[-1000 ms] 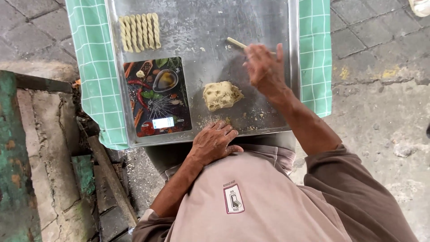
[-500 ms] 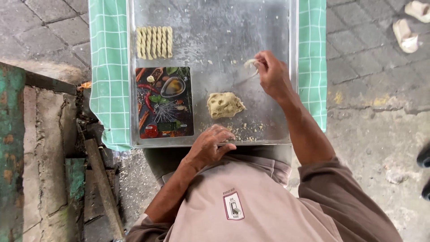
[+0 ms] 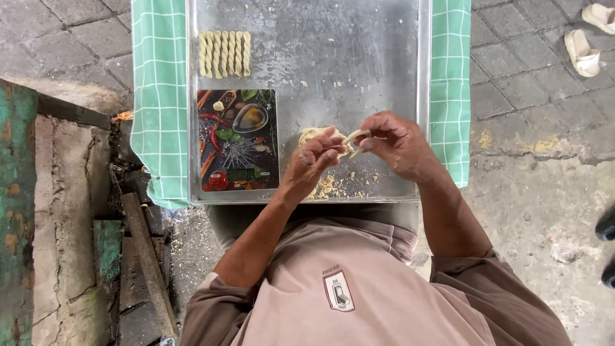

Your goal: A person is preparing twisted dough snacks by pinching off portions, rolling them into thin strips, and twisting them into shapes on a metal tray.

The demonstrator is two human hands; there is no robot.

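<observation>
Both hands meet over the near middle of a metal tray [image 3: 384, 57] that lies on a green checked cloth [image 3: 160, 115]. The left hand [image 3: 314, 163] and the right hand [image 3: 394, 144] share a short pale strip of dough [image 3: 354, 136], which runs between them just above the tray; the left fingers [image 3: 330, 148] are pinched narrow on its near end and the right fingers [image 3: 378, 131] are curled tight around its far end, so both hands are closed on the strip. Directly under the hands, partly hidden by them, sits a lump of dough [image 3: 312, 133] on the tray, and loose crumbs [image 3: 328, 186] lie scattered just in front of it towards the near rim. To the left of the hands, well inside the tray, a dark rectangular board printed with spices and vegetables [image 3: 237, 141] lies flat. Beyond it, near the far left corner, a row of twisted dough sticks [image 3: 224, 54] lies side by side, touching one another. Off the cloth to the far right, a pair of pale sandals [image 3: 586, 38] rests on the paved ground [image 3: 532, 83]
</observation>
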